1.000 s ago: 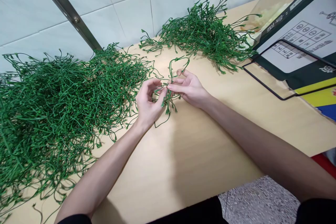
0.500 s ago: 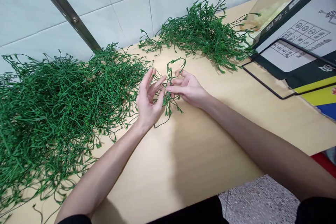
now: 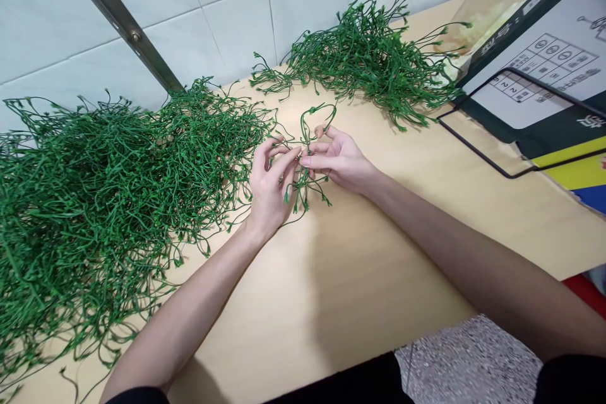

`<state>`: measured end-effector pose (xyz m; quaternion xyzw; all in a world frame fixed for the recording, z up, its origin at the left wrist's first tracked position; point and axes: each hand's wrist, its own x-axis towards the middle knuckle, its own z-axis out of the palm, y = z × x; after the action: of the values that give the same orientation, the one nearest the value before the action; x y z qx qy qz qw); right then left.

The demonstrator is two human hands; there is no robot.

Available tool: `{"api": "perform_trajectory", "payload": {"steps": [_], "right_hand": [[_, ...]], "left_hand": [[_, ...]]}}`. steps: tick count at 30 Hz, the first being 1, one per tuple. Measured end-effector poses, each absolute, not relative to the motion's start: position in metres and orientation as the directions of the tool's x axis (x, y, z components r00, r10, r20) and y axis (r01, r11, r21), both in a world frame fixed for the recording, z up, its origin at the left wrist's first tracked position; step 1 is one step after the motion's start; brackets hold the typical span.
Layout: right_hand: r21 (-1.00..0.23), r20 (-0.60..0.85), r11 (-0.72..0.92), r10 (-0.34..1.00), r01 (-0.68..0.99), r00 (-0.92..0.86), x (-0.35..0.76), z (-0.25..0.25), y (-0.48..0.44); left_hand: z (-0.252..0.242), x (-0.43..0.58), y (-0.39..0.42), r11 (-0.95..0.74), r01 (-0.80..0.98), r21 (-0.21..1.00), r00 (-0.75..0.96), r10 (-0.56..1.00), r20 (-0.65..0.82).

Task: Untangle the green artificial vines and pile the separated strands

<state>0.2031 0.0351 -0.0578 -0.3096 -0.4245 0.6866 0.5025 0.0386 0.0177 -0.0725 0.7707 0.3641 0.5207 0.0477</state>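
Note:
Between my two hands is a small bunch of thin green plastic plant stems point(image 3: 312, 184) with little bud-like tips. One stem curves up into a loop above the fingers. My right hand point(image 3: 343, 161) pinches the bunch at its middle between thumb and fingers. From the other side, my left hand point(image 3: 271, 183) has its fingers curled in, with the fingertips closed on the stems close to the right fingertips. The exact spot it pinches is partly hidden. A large tangled heap of the same green stems point(image 3: 118, 196) lies left of my left hand.
A smaller pile of stems point(image 3: 374, 63) lies at the back against the tiled wall point(image 3: 231, 31). On the right stands a printed box point(image 3: 502, 104) with a black wire frame point(image 3: 478, 154) before it. A metal post point(image 3: 118, 19) slants down behind the wooden tabletop point(image 3: 265, 315).
My left hand has turned and its spread fingers have closed in on the bunch. The right hand keeps its pinch almost unmoved.

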Motion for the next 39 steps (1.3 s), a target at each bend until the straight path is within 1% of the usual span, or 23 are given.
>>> {"api": "perform_trajectory", "payload": {"steps": [7,12,15,20,24,32,36,39], "right_hand": [[-0.879,0.003,-0.15,0.947,-0.452,-0.321,0.2041,-0.0572,0.0349],[-0.876,0.019,-0.132,0.951,-0.465,-0.307,0.2045,-0.06,0.0368],[-0.883,0.022,-0.125,0.952,-0.453,-0.305,0.2042,-0.0613,0.0378],[-0.887,-0.005,-0.14,0.956,-0.44,-0.294,0.2035,-0.061,0.0383],[-0.878,-0.03,-0.169,0.953,-0.447,-0.301,0.2036,-0.0605,0.0386],[-0.875,-0.034,-0.208,0.927,-0.437,-0.373,0.2061,-0.0588,0.0367],[-0.877,-0.048,-0.213,0.931,-0.431,-0.361,0.2061,-0.0579,0.0357],[-0.885,-0.056,-0.209,0.935,-0.417,-0.351,0.2057,-0.0573,0.0346]], "left_hand": [[-0.0762,0.035,0.015,-0.766,0.46,0.45,0.202,0.583,0.787],[-0.0707,0.0375,0.016,-0.764,0.48,0.431,0.238,0.586,0.775],[-0.0667,0.0402,0.0149,-0.754,0.495,0.433,0.22,0.59,0.777],[-0.0704,0.0395,0.0154,-0.755,0.48,0.447,0.201,0.59,0.782],[-0.0754,0.0362,0.0177,-0.786,0.454,0.42,0.22,0.556,0.801],[-0.0703,0.0385,0.0155,-0.75,0.487,0.448,0.162,0.582,0.797],[-0.0733,0.0383,0.0176,-0.702,0.504,0.503,0.114,0.631,0.767],[-0.0743,0.0374,0.0187,-0.663,0.554,0.504,0.081,0.645,0.76]]}}
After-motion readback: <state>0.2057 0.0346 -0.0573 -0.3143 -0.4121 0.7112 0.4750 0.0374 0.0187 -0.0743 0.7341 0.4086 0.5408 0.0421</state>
